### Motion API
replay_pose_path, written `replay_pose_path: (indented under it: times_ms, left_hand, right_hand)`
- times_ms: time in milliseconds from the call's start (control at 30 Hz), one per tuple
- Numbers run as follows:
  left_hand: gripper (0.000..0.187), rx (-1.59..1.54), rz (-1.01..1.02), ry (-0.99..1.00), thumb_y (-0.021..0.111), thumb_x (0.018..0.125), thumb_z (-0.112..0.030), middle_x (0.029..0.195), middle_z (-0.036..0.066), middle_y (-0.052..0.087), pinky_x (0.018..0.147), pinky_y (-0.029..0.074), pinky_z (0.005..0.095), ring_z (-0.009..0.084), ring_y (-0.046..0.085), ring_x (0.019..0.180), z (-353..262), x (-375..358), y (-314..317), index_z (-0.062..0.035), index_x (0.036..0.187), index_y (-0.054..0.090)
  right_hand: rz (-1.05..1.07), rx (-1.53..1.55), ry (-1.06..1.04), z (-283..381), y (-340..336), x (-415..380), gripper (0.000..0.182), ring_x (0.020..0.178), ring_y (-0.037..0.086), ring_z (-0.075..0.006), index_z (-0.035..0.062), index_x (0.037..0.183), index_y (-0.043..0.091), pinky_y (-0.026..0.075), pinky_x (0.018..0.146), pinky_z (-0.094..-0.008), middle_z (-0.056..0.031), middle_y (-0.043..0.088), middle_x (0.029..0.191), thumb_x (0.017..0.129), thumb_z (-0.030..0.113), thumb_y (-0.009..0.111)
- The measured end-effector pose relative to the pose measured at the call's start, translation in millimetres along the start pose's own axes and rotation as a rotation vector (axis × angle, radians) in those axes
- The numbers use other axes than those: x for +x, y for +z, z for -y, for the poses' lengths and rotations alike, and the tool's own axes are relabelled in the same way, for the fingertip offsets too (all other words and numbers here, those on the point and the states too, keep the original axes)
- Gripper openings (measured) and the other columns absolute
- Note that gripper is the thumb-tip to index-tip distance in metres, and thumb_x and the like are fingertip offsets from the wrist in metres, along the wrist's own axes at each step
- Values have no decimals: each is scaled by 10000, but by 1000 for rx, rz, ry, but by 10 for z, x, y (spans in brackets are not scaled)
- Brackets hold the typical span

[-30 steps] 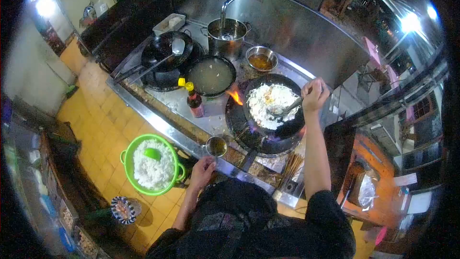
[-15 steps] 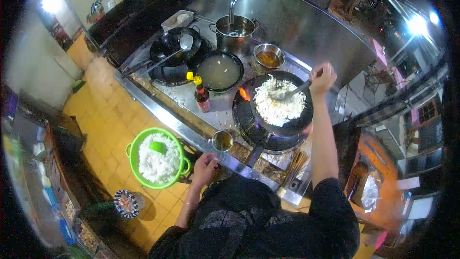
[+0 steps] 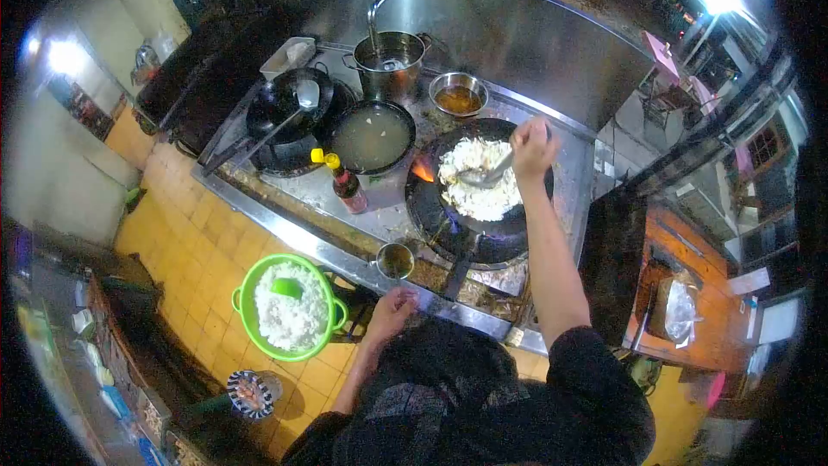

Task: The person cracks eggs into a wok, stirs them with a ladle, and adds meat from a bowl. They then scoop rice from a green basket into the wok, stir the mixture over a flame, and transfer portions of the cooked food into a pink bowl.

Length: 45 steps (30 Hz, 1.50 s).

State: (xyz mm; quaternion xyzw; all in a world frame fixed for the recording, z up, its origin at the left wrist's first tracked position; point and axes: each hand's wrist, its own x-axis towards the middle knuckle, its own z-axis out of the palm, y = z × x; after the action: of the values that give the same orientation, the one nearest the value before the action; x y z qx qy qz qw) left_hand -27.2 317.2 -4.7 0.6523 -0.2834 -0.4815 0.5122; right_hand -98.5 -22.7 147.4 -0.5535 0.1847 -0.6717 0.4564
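Note:
My right hand (image 3: 534,148) is closed round the handle of a metal ladle (image 3: 490,178), its bowl resting in pale shredded food (image 3: 479,198). That food lies in a black wok (image 3: 502,229) over a burner, with orange flame at the wok's left side. By the stove's front edge is my left hand (image 3: 393,314), its fingers curled; whether they hold anything is too small to tell. Just above it stands a small metal cup (image 3: 396,261) of dark liquid.
A green basket (image 3: 247,309) of white rice stands at the left. On the stove are a sauce bottle (image 3: 349,191), a pan of cloudy liquid (image 3: 373,137), a steel pot (image 3: 390,82), a bowl of brown liquid (image 3: 458,98) and another wok (image 3: 285,112).
The view has shifted. My right hand and the ladle have moved left over the food. My left hand has moved closer beneath the small cup.

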Motion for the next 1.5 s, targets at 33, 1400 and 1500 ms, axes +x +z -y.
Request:
replay_pose_path:
  times_ms: [33,1400,1500]
  left_hand:
    - [251,-7,2,-3,549,833,-185,779,50,585,652,435,249,110,538,697,25,20,39,3,998,529]
    - [521,663,284,95,567,775,-390,881,169,615,738,443,422,344,571,876,111,461,355,-11,1106,430]
    - [531,610,254,119,577,770,-402,887,154,620,733,450,418,331,583,855,151,376,338,-12,1106,444]
  right_hand:
    - [30,-99,-2,-37,2,116,310,387,377,-80,52,581,424,268,357,-219,-20,411,456,835,228,439]
    - [193,-148,-120,496,-353,-160,410,433,404,-111,26,601,450,305,409,-238,-47,437,488,819,371,492]
    - [158,-116,-232,105,-508,-214,389,413,379,-116,37,603,452,289,392,-238,-42,438,498,827,354,483]
